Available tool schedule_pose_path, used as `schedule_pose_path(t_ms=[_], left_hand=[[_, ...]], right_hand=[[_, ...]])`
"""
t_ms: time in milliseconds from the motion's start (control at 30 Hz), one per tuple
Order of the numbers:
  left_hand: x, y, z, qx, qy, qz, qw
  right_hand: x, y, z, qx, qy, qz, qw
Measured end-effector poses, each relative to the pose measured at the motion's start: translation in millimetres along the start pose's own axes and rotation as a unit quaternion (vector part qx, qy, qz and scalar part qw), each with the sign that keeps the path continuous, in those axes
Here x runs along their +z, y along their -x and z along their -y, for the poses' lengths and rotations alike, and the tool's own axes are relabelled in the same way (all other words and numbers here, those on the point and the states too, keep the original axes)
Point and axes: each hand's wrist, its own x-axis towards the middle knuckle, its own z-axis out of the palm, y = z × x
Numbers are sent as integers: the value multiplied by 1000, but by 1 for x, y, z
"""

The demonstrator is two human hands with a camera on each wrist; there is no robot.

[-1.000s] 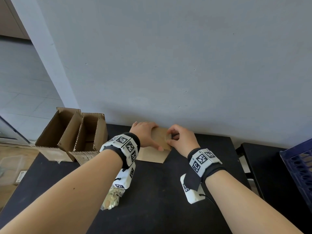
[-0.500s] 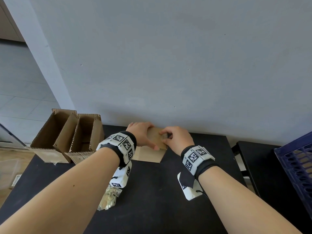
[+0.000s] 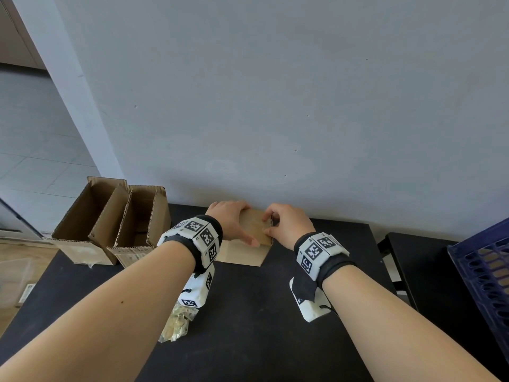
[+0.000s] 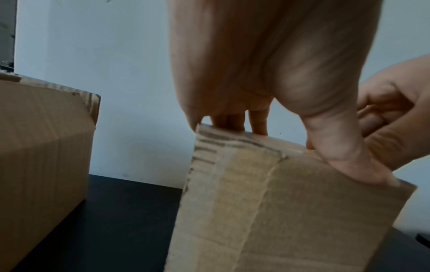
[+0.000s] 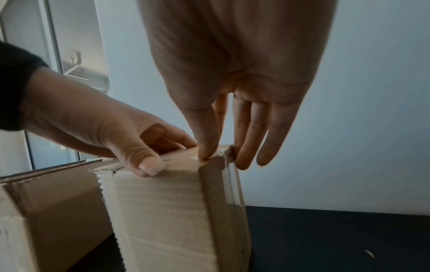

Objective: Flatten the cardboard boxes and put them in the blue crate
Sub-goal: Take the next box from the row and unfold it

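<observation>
A small closed cardboard box stands on the black table near the wall. My left hand grips its top, with the fingers over the far edge and the thumb pressed on the near top. My right hand pinches the box's top right edge between thumb and forefinger, where clear tape runs down the side. Its other fingers hang straight beside the box. Two open cardboard boxes stand side by side at the left. Part of the blue crate shows at the right edge.
A crumpled wad of clear tape lies on the table under my left wrist. The grey wall rises directly behind the boxes. A second black surface holds the crate, with a gap between it and the table.
Both hands stay on the small box. The right hand's thumb and forefinger have shifted slightly along the top right edge. The head view has moved a little.
</observation>
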Motion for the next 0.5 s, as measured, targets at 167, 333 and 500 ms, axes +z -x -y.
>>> schedule_pose_path(t_ms=[167,333,500], left_hand=[[2,0,2,0,2,-6,1000],[1,1,1,-1,5,-4,1000],[1,2,1,-2,4,-5,1000]], right_hand=[[1,-1,1,5,5,15,1000],[8,6,-4,-1,-18,-7,1000],[13,10,-5,0,-21,-26,999]])
